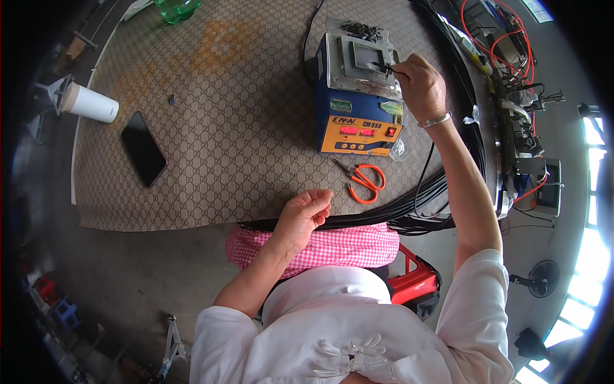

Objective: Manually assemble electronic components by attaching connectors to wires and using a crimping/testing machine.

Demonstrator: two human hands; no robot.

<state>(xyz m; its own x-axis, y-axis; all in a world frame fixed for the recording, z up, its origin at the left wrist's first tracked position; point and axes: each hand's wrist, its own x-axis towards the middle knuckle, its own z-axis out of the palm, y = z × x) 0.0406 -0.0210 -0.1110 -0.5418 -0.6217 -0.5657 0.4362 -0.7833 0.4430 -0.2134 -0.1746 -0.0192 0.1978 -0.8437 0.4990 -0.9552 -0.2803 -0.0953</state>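
Observation:
A blue and orange solder pot [359, 121] with red lit digits stands at the back right of the table. Its top carries a square metal-rimmed well [366, 55], and dark crusty scraps [363, 30] lie behind that. My right hand [420, 83] reaches over from the right, pinching a small black piece [385, 68] at the well's right edge; its exact kind is too small to tell. Over the table's front edge, my left hand [306, 215] is closed, thumb against the curled fingers; anything inside is hidden. Orange-handled cutters [365, 181] lie between that hand and the pot.
Black cables [441, 185] run in a thick bundle along the table's right side and front edge. A phone [143, 149], a white cup [89, 102] and a tiny blue part [172, 99] are on the left. A green bottle [177, 9] is at the back.

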